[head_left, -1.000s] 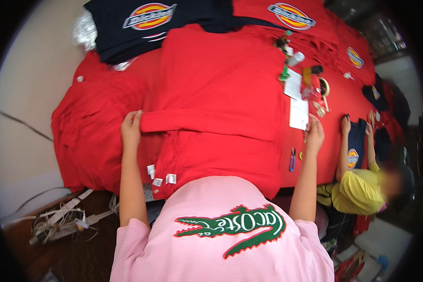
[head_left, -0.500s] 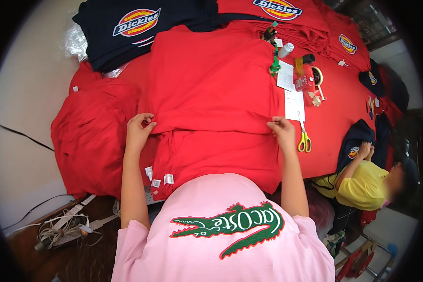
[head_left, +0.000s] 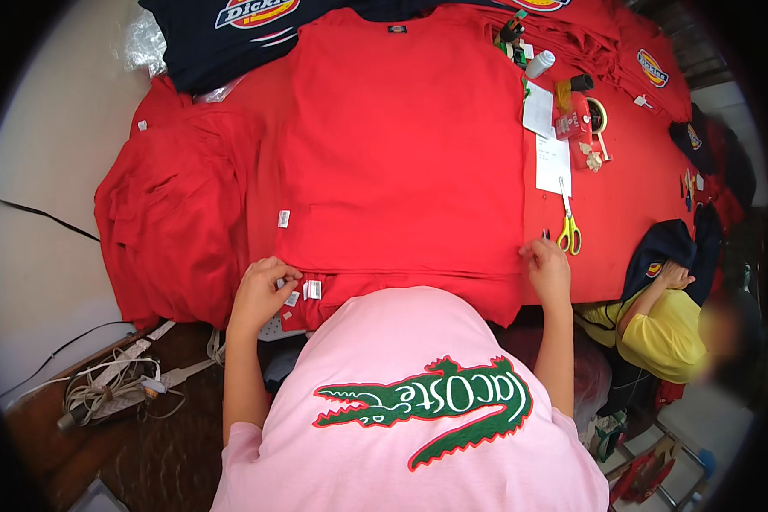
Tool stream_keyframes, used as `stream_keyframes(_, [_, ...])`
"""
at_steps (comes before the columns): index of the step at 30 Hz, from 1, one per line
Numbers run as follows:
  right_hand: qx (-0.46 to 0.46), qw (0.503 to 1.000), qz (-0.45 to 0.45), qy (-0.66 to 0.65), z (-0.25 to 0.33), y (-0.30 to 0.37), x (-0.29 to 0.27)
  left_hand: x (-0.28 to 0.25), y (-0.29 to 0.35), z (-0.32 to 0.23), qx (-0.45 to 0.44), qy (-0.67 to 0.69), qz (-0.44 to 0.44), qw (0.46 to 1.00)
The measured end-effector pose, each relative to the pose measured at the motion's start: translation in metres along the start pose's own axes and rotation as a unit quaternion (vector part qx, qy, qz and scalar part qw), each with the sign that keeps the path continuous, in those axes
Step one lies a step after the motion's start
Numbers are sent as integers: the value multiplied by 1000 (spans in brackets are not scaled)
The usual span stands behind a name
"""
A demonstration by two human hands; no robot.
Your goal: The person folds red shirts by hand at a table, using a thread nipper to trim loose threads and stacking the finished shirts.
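A red shirt (head_left: 405, 162) lies spread flat before me on a stack of red garments (head_left: 452, 288), its small dark neck label at the far end and its hem toward me. My left hand (head_left: 267, 290) pinches the hem near its left corner, close to several white tags. At the right corner, the thumb and fingers of my right hand (head_left: 546, 266) close on the hem's edge. Just beyond that hand lie yellow-handled scissors (head_left: 570, 232) and a small dark tool (head_left: 546, 234).
A red cloth heap (head_left: 175, 213) sits at left, dark shirts (head_left: 200, 51) behind it. Papers (head_left: 553, 162), a tape dispenser (head_left: 578, 128) and a white bottle (head_left: 540, 64) stand along the right. Cables (head_left: 115, 388) lie lower left. A person in yellow (head_left: 661, 333) handles dark cloth at right.
The red shirt, whose near part was lifted and folded over, now lies flat with its hem pulled toward me. Both hands came nearer my body and slightly apart. The view shifted somewhat.
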State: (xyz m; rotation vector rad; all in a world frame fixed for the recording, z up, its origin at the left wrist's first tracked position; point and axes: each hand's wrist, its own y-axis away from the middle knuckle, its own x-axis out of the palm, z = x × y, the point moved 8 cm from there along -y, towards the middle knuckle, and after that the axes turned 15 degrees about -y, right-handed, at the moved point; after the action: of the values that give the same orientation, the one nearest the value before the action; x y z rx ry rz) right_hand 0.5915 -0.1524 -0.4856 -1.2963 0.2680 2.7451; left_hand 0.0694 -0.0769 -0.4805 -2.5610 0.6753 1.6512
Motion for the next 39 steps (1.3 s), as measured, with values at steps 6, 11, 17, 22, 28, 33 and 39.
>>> stream_keyframes(6, [-43, 981, 34, -188, 80, -11, 53, -1, -11, -37, 33, 44, -67, 996])
stream_keyframes(11, [-140, 968, 92, -185, 125, -3, 105, 20, -16, -68, 125, 7, -118, 985])
stream_keyframes(17, [-64, 959, 107, -256, 120, -3, 121, 80, -10, -108, 188, -6, -75, 979])
stream_keyframes(22, [-21, 881, 115, -458, 134, -17, 99, 76, -31, -108, 78, -63, -145, 984])
stream_keyframes(28, [-55, 759, 7, -649, 115, -36, -33, 13, -61, -58, -53, 23, -315, 947])
stream_keyframes(33, [-108, 763, -224, -597, 36, -48, -105, 30, -98, -62, -5, 374, -186, 909])
stream_keyframes(39, [-232, 953, -108, -162, 164, -52, -25, 37, -124, -152, -50, 460, 15, 886])
